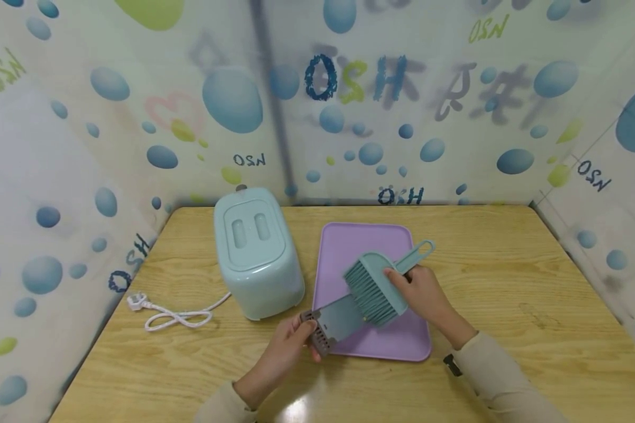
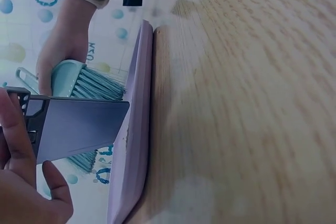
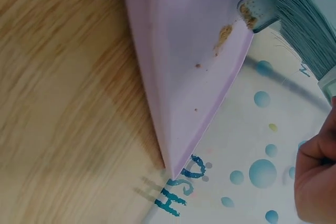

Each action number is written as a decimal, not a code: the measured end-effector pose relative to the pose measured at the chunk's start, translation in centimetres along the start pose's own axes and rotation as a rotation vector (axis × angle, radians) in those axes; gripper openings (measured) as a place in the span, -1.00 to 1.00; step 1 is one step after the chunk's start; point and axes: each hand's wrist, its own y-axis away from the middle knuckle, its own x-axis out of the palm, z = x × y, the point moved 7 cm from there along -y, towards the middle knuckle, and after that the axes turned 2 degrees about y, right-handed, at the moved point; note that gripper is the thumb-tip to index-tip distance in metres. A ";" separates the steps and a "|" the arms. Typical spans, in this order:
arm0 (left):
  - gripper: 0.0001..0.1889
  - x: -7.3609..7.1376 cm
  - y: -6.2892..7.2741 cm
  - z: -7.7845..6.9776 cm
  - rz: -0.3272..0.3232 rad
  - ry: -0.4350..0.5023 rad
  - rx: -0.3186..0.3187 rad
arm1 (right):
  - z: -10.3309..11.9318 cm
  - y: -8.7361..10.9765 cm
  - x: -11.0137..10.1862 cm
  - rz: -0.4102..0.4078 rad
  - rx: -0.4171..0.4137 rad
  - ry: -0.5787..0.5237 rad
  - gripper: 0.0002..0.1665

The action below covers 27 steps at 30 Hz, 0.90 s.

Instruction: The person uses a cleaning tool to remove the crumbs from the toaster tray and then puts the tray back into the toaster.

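My left hand (image 1: pixel 291 339) grips the brown slotted end of a flat metal crumb tray (image 1: pixel 343 317), thumb on top. The crumb tray tilts down over a purple tray (image 1: pixel 367 238). A teal hand brush (image 1: pixel 376 285) is held by its handle base in my right hand (image 1: pixel 427 298), its bristles over the crumb tray's far end. In the right wrist view, brown crumbs cling to the corner of the crumb tray (image 3: pixel 262 10). More crumbs (image 3: pixel 224 35) lie on the purple tray just below. The left wrist view shows the crumb tray (image 2: pixel 79 127) from its underside.
A light blue toaster (image 1: pixel 261 252) with a closed lid over its top stands left of the purple tray. Its white cord and plug (image 1: pixel 174 314) lie on the wooden table (image 1: pixel 508 282). A patterned curtain (image 1: pixel 370 117) hangs behind the table.
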 end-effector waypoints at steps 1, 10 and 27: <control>-0.62 0.0 0.0 0.0 0.002 0.002 0.000 | -0.1 0.0 0.0 -0.003 -0.003 0.006 -0.71; -0.61 -0.3 0.1 0.0 -0.001 0.015 -0.004 | -0.6 -0.3 -0.3 -0.037 -0.020 0.091 -0.72; -0.70 -0.2 -0.2 -0.9 -0.061 -0.088 0.080 | 0.2 0.4 -1.1 -0.081 -0.104 0.210 -0.65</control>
